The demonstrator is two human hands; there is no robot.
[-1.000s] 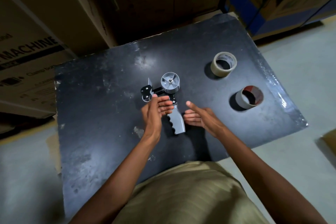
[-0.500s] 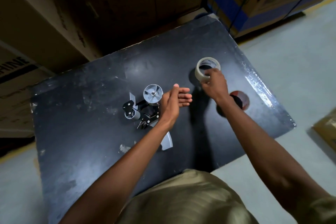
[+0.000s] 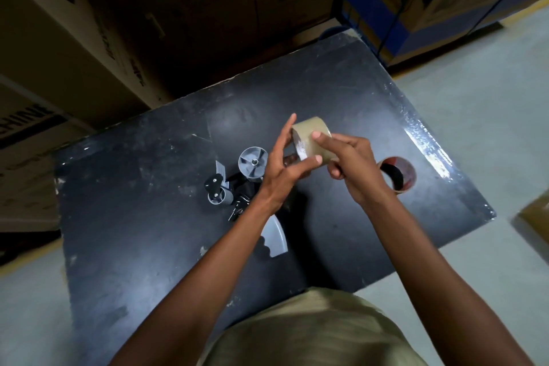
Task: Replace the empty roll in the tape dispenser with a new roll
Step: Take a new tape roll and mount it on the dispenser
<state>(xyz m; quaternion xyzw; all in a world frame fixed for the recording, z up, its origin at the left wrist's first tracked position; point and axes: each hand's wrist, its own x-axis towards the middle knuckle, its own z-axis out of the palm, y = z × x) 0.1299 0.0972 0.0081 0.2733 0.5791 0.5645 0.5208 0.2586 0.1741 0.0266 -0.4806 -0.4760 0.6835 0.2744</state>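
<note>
I hold a new roll of tan tape [image 3: 312, 135] above the middle of the black table [image 3: 133, 217], tilted on its edge. My right hand [image 3: 350, 163] grips it from the right, thumb and fingers on its outer face. My left hand [image 3: 282, 166] touches its left side with the fingers spread. The grey tape dispenser [image 3: 246, 184] lies flat on the table just left of my hands, its bare spool hub [image 3: 252, 162] facing up and its grey handle [image 3: 274, 239] pointing toward me. The empty cardboard core [image 3: 399, 175] lies to the right of my right hand.
Large cardboard boxes [image 3: 89, 47] stand close behind the table at the left and back. More boxes with blue bands [image 3: 416, 9] stand at the back right. Pale floor [image 3: 490, 116] lies to the right of the table, with a brown box corner [image 3: 537, 217] at the right edge.
My right hand picked the tan roll up from the back right of the table and brought it to the middle. My left hand rose from beside the dispenser to meet the roll.
</note>
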